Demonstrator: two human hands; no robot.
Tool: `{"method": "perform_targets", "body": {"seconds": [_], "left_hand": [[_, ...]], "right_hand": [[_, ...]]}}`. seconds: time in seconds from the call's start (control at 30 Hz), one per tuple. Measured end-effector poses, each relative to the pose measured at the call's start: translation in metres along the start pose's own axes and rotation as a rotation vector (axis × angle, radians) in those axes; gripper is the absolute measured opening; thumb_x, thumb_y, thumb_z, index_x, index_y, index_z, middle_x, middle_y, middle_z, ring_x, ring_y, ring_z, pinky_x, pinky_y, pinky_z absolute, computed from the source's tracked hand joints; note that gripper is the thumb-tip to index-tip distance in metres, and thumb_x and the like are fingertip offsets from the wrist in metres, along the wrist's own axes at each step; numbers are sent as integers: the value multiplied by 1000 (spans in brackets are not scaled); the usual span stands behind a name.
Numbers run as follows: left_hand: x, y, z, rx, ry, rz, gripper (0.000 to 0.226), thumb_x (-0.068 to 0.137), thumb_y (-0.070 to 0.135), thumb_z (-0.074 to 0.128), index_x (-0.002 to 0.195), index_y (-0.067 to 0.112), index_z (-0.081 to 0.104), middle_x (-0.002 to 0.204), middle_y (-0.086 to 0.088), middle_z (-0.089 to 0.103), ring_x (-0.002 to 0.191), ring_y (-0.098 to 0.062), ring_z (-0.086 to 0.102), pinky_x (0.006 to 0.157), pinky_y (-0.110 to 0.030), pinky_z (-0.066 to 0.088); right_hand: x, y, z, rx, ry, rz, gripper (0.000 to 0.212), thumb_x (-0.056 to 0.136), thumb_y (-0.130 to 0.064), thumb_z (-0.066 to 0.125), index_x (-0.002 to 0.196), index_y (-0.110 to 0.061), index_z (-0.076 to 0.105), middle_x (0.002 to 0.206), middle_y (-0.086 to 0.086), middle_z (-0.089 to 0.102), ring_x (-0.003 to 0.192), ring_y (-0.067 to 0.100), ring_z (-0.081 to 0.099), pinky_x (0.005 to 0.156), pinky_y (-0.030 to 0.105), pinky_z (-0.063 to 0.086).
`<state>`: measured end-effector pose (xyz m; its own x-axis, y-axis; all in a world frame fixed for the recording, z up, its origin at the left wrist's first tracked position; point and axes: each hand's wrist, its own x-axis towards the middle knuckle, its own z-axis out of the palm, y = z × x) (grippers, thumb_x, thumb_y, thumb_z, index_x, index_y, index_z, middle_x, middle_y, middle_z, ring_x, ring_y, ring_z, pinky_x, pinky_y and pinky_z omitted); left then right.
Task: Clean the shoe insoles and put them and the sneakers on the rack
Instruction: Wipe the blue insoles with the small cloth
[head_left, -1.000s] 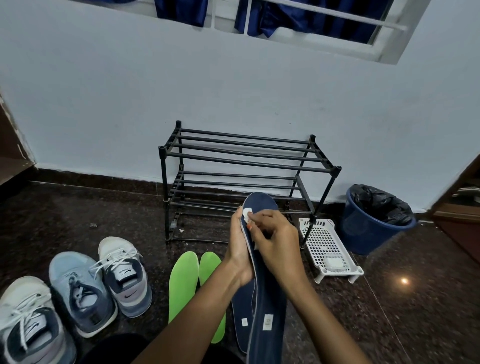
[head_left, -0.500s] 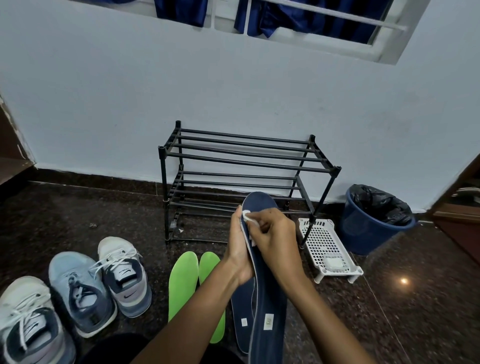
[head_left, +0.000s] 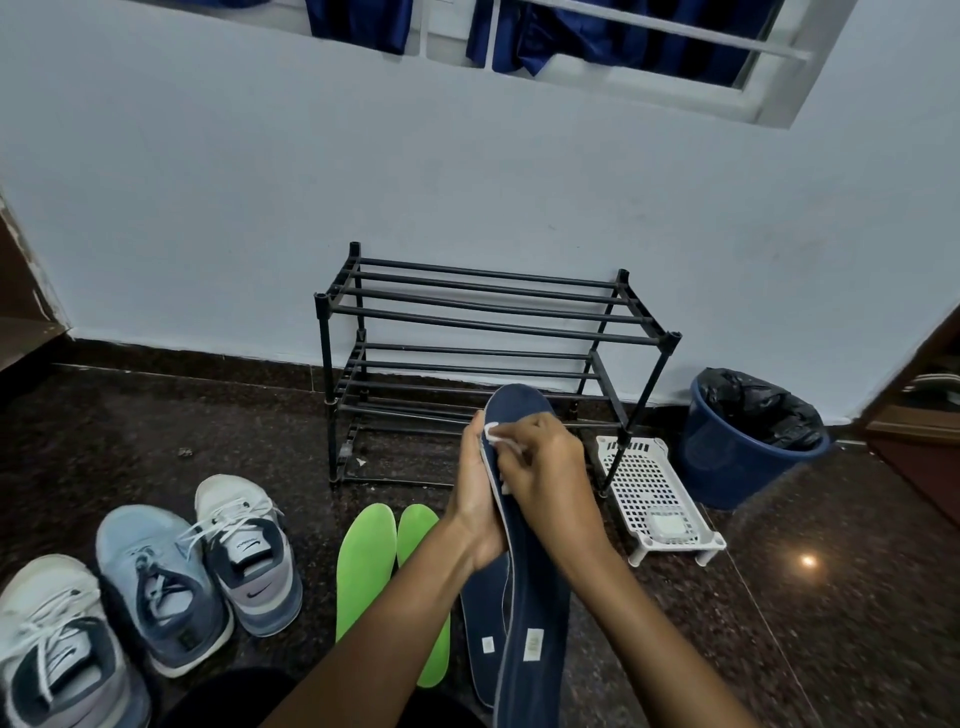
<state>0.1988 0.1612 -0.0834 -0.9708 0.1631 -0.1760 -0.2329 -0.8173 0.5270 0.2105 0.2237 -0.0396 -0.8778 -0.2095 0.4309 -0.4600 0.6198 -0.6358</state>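
Note:
My left hand (head_left: 475, 499) grips a navy insole (head_left: 530, 613) by its left edge and holds it upright in front of me. My right hand (head_left: 545, 467) pinches a small white wipe (head_left: 496, 432) against the insole's upper part. A second navy insole (head_left: 480, 623) lies on the floor under it. Two green insoles (head_left: 363, 566) lie side by side to the left. Three sneakers sit at the lower left: a white-and-grey one (head_left: 249, 551), a light blue one (head_left: 161, 587) and a white one (head_left: 52, 654). The black rack (head_left: 488, 332) stands bare against the wall.
A white perforated plastic tray (head_left: 654, 493) with a pale pad in it sits on the floor right of the rack. A blue bin (head_left: 737, 457) lined with a black bag stands further right. Wooden furniture edges show at both sides. The floor is dark polished stone.
My right hand has slid the wipe slightly up and left along the insole's upper part. The left hand and everything on the floor stay put.

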Motion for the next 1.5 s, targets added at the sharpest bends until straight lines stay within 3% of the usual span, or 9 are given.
{"method": "perform_targets", "body": {"seconds": [0.1,0.3,0.47,0.63,0.83,0.97,1.1,1.3,1.5], "left_hand": [[0,1,0,21,15,-10,102,56,60,72,134,0,46,122,-12,40,113,-28,39,102,-42,30],[-3,1,2,5,-22,-9,48,90,48,43,115,10,57,98,-9,59,91,-20,58,80,-29,45],[-1,3,-1,48,7,-23,59,89,53,44,124,6,54,111,-9,51,106,-18,50,91,-25,41],[4,0,-3,3,24,-15,98,64,61,65,136,-2,43,126,-15,47,118,-29,44,115,-45,23],[2,1,-5,52,-13,-18,55,90,54,38,110,10,64,93,-8,67,85,-19,65,70,-26,54],[0,6,-3,36,37,-7,77,83,58,45,132,-1,50,117,-14,56,114,-28,53,109,-42,36],[6,7,-7,36,45,-28,80,85,62,35,128,-2,55,117,-17,61,119,-32,53,113,-47,29],[0,6,-3,119,-2,-35,55,89,54,37,95,8,67,80,-8,69,70,-19,67,63,-24,55],[0,13,-6,64,32,-37,79,86,64,33,120,-3,60,107,-17,62,99,-28,59,107,-45,37]], "right_hand": [[-2,1,0,-2,-15,11,20,87,0,53,101,-4,68,93,7,53,85,16,53,81,24,43],[10,-4,-1,77,120,59,19,89,2,50,97,-3,66,90,2,47,79,6,48,67,4,35],[4,-7,0,135,61,36,18,89,2,51,100,1,65,88,3,50,77,0,51,76,13,43],[-5,3,2,69,-19,18,18,86,0,56,99,-2,67,95,11,56,84,13,54,85,17,41],[8,16,2,-31,155,-24,16,86,-3,58,95,-9,69,87,1,54,82,17,54,69,17,43],[-1,9,8,26,120,-52,18,80,6,60,88,-6,71,83,-3,56,79,11,55,75,8,39],[-11,10,6,46,82,-60,19,77,7,63,88,-6,72,82,-4,56,78,7,54,77,1,34],[2,18,0,34,130,2,16,83,1,61,91,-8,71,85,1,57,80,15,57,70,4,38],[-14,11,7,70,85,-58,17,77,6,64,87,-6,72,84,-2,60,77,2,53,75,-1,34]]}}
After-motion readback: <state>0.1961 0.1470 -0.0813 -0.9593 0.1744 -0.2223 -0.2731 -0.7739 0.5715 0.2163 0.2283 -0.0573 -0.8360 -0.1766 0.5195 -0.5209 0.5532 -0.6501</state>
